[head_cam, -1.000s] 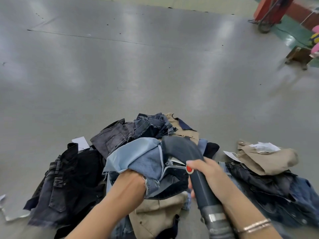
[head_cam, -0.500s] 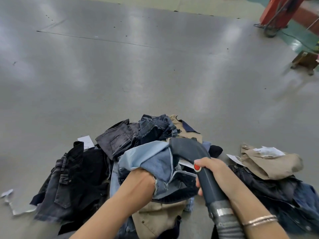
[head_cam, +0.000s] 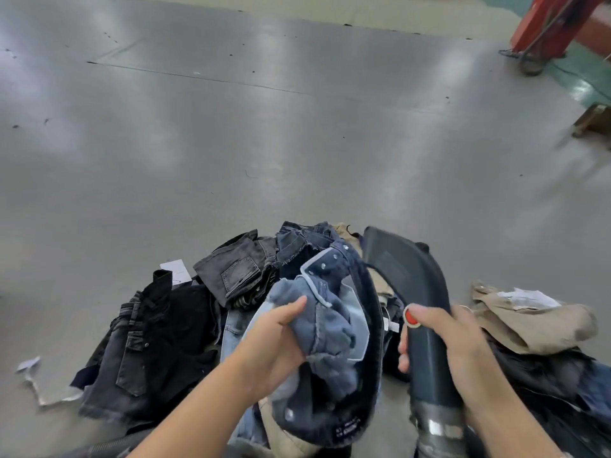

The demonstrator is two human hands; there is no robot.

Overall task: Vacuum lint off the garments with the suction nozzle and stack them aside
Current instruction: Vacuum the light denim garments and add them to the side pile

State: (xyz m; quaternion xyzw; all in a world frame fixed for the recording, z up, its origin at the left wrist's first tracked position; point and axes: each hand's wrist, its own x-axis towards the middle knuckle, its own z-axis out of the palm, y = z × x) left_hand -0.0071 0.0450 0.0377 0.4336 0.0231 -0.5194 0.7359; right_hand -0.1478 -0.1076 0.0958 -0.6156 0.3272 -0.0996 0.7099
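The left hand (head_cam: 276, 347) grips a bunched blue denim garment (head_cam: 334, 338), thumb on top and fingers curled into the cloth, holding it up above the heap. Its waistband, set with metal snaps, gapes open toward the right. The right hand (head_cam: 453, 345) is wrapped round the dark suction nozzle (head_cam: 413, 279), thumb lying just beside a red button (head_cam: 412, 317) on its handle; the wide mouth of the nozzle stands raised just beside the garment's open waistband, whether touching I cannot tell. A ribbed hose (head_cam: 436, 428) runs down from the handle.

Beneath both hands a pile of jeans (head_cam: 165, 342) in black, grey and blue sprawls over the grey worktop (head_cam: 231, 143). To the right, a separate stack (head_cam: 535, 328) has a tan garment on top with dark denim under it. Scraps of white paper (head_cam: 33, 368) lie at the left edge of the pile. A red post (head_cam: 549, 24) stands far off at the upper right.
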